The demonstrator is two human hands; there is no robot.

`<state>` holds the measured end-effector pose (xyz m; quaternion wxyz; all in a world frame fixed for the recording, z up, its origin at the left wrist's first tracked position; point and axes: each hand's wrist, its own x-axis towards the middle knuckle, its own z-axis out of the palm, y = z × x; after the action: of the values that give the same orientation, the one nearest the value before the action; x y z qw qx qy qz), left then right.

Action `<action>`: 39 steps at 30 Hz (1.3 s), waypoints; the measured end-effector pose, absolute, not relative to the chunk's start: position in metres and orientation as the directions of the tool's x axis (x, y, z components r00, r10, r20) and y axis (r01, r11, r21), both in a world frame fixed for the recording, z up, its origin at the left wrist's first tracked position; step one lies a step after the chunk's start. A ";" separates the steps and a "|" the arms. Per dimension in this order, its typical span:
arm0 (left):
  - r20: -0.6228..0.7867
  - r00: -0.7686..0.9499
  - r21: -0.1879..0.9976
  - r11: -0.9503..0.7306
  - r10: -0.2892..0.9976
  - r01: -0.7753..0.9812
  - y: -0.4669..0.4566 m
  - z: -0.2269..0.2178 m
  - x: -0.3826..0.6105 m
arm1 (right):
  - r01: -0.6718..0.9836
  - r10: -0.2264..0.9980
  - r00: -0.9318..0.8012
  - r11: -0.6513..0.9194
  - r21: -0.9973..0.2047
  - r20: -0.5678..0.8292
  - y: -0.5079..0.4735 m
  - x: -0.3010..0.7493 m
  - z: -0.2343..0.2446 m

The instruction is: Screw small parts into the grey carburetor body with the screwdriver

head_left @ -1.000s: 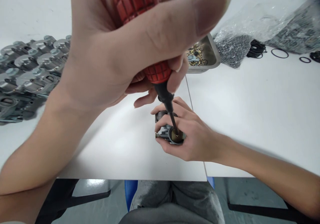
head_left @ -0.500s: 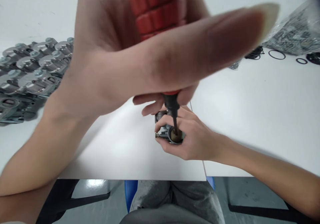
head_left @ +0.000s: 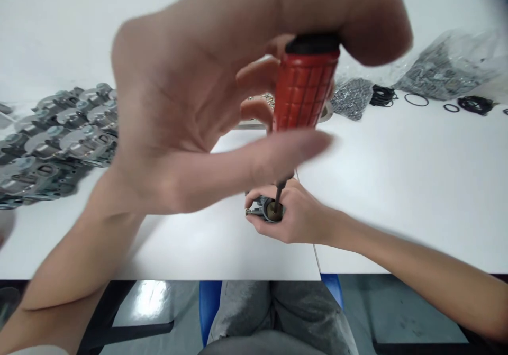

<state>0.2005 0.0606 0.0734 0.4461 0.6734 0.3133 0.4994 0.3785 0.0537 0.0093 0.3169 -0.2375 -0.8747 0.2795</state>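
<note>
My left hand (head_left: 170,101), large and close to the camera, is closed around a screwdriver (head_left: 305,90) with a red ribbed handle and black cap. Its index finger curls over the cap, and the thumb lies across the lower handle. The thin shaft points down, its tip at the brass-coloured disc inside the round bore of a small grey metal carburetor (head_left: 259,210). My right hand (head_left: 304,217) grips that carburetor on the white table, with fingers wrapped about its far and near sides. Part of the carburetor is hidden by the fingers.
Several similar carburetors (head_left: 59,138) stand in rows at the left. At the back right lie a clear bag of metal parts (head_left: 440,72), a pile of small metal pieces (head_left: 353,98) and black rings (head_left: 416,100). A table seam (head_left: 316,260) runs beside my right hand.
My left hand's fingers have shifted on the screwdriver, baring more of the red handle and its black cap. The thumb has drawn back leftward. My right hand still holds the carburetor.
</note>
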 end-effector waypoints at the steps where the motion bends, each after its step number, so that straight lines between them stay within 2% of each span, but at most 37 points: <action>1: 0.406 0.302 0.906 -0.423 0.863 -0.008 0.058 0.077 0.200 | 0.243 0.598 -0.686 0.726 -0.644 0.415 0.053 0.378 0.010; 5: 0.479 0.322 0.846 -0.528 0.816 0.078 0.048 0.103 0.199 | 0.256 0.604 -0.686 0.723 -0.642 0.407 0.053 0.378 0.010; 9: 0.581 0.450 0.711 -0.692 0.678 0.124 0.046 0.133 0.207 | 0.247 0.606 -0.667 0.728 -0.639 0.433 0.052 0.378 0.009; 11: 0.625 0.454 0.667 -0.737 0.635 0.111 0.047 0.140 0.212 | 0.235 0.604 -0.664 0.729 -0.643 0.441 0.052 0.378 0.009; 13: 0.631 0.428 0.681 -0.726 0.647 0.094 0.048 0.141 0.213 | 0.227 0.599 -0.665 0.732 -0.643 0.446 0.052 0.378 0.009; 17: 0.544 0.472 0.731 -0.668 0.694 0.139 0.052 0.135 0.208 | 0.229 0.603 -0.667 0.725 -0.650 0.437 0.053 0.377 0.009; 20: 0.568 0.441 0.717 -0.681 0.695 0.148 0.055 0.130 0.206 | 0.223 0.602 -0.671 0.720 -0.657 0.432 0.053 0.377 0.010; 25: 0.564 0.451 0.766 -0.642 0.691 0.025 0.055 0.130 0.207 | 0.228 0.601 -0.679 0.718 -0.658 0.421 0.053 0.378 0.011; 31: 0.580 0.405 0.756 -0.652 0.707 0.054 0.052 0.133 0.207 | 0.225 0.597 -0.679 0.723 -0.653 0.428 0.053 0.378 0.012; 39: 0.568 0.423 0.765 -0.642 0.706 0.044 0.054 0.132 0.205 | 0.229 0.595 -0.688 0.721 -0.654 0.415 0.052 0.379 0.013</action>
<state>0.2047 0.0540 0.1325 0.3459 0.7695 0.2438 0.4784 0.3785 0.0524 0.0131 0.3166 -0.2364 -0.8719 0.2892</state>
